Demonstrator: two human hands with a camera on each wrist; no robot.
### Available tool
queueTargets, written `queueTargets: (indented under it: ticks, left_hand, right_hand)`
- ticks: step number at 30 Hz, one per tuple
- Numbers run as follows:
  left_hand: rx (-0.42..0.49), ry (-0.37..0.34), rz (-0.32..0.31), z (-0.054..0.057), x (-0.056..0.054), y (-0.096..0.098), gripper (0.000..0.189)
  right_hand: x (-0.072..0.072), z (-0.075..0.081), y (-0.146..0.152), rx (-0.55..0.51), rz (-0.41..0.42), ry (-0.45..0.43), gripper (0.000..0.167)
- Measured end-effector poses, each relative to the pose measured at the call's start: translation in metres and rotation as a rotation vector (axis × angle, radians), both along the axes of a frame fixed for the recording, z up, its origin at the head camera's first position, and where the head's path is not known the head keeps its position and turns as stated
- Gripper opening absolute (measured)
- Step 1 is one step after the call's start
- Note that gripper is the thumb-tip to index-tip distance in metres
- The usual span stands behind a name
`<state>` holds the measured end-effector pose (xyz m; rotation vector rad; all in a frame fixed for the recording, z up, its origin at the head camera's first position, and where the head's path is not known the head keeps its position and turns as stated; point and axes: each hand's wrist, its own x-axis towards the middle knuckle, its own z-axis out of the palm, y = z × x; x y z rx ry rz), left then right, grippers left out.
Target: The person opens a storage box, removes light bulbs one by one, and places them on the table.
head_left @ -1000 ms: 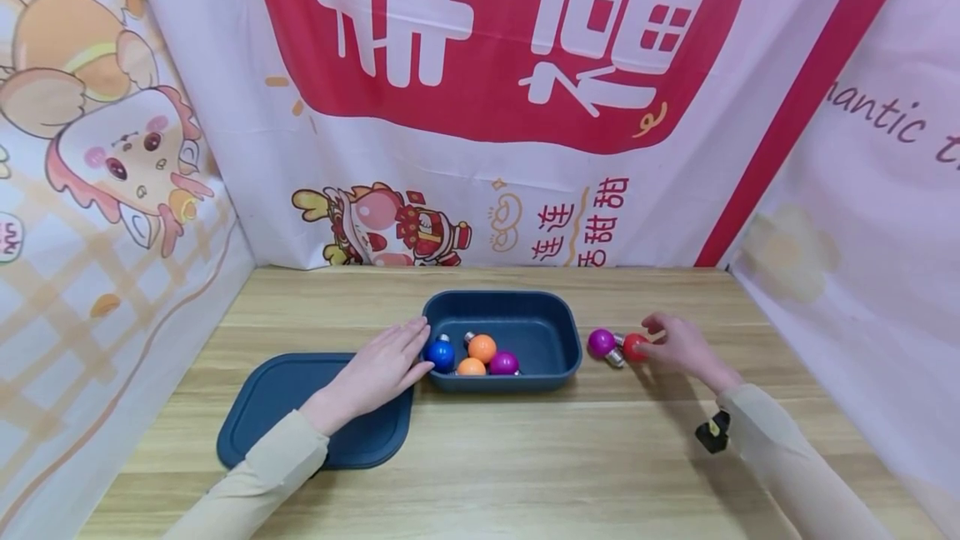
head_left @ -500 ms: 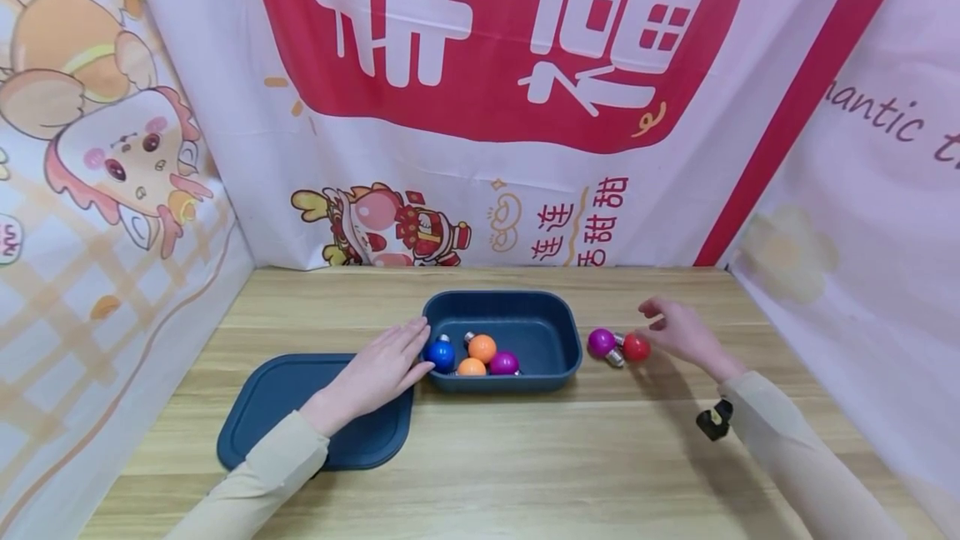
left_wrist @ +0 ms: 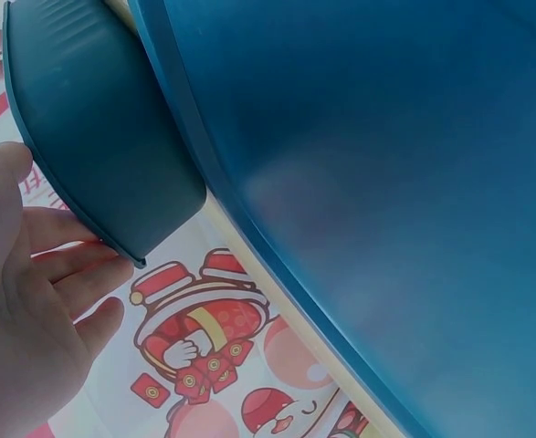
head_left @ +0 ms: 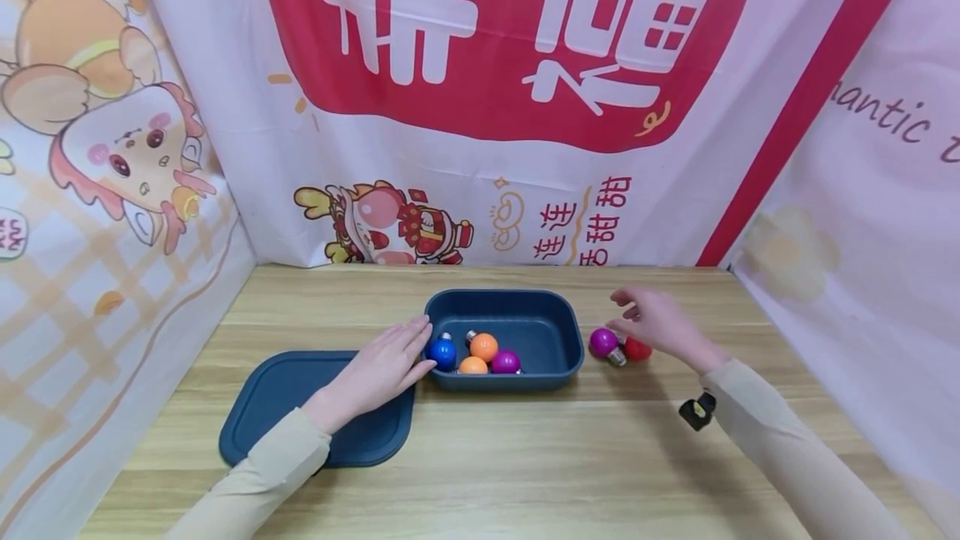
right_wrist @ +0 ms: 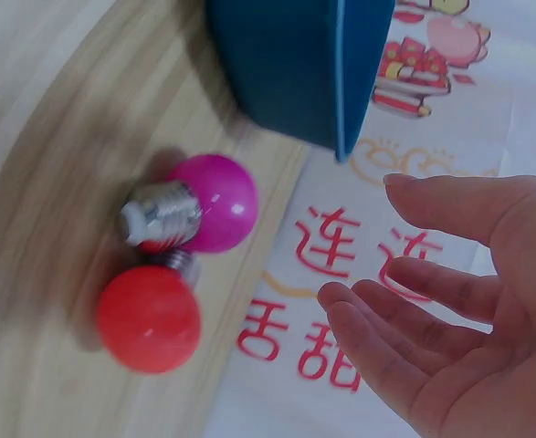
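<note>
My left hand [head_left: 382, 365] rests its fingers on the left rim of a dark blue box [head_left: 504, 383]; in the left wrist view the fingertips touch the box's edge. Inside the box lie a blue light bulb [head_left: 442, 352], an orange bulb [head_left: 483, 347], another orange bulb [head_left: 473, 365] and a purple bulb [head_left: 506, 362]. To the right of the box, a magenta bulb [right_wrist: 220, 203] and a red bulb [right_wrist: 149, 319] lie on the table, bases together. My right hand [head_left: 660, 325] hovers above these two, fingers loosely bent and holding nothing.
A dark blue lid [head_left: 315, 407] lies flat on the wooden table [head_left: 525, 465], left of the box and partly under my left forearm. Printed cloth [head_left: 487, 132] hangs behind and at both sides. A black wrist camera [head_left: 697, 412] is on my right cuff.
My right hand has let go of the red bulb, lifted, and moved left over the magenta bulb. The left hand has stayed at the box rim.
</note>
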<state>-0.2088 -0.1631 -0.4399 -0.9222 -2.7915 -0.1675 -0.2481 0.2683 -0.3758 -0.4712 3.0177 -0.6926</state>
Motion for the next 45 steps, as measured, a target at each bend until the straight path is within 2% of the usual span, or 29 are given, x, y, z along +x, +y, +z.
queueTargets:
  ticks: [10,18,25,35,42,45]
  left_hand:
    - [-0.004,-0.004,0.009,-0.001,0.0,0.0,0.063]
    - [-0.005,-0.002,0.0,-0.001,0.0,0.0,0.063]
    - [-0.001,-0.008,0.0,-0.001,-0.001,0.0,0.063]
    - [-0.002,-0.01,0.0,-0.002,-0.002,0.002,0.063]
    - [-0.002,-0.031,0.007,-0.002,-0.002,0.002,0.064]
    - [-0.002,-0.037,0.011,-0.001,-0.001,0.001,0.064]
  right_hand:
    - [-0.002,0.002,-0.031,0.018,0.134,0.097,0.037]
    - [0.003,0.004,-0.055,0.001,0.194,0.088,0.037]
    - [0.004,-0.001,-0.072,0.028,0.264,0.126,0.037]
    - [0.003,-0.015,-0.092,0.057,0.335,0.092,0.039]
    - [0.004,-0.025,-0.107,0.046,0.344,0.014,0.041]
    - [0.003,-0.027,-0.113,0.048,0.372,0.011,0.04]
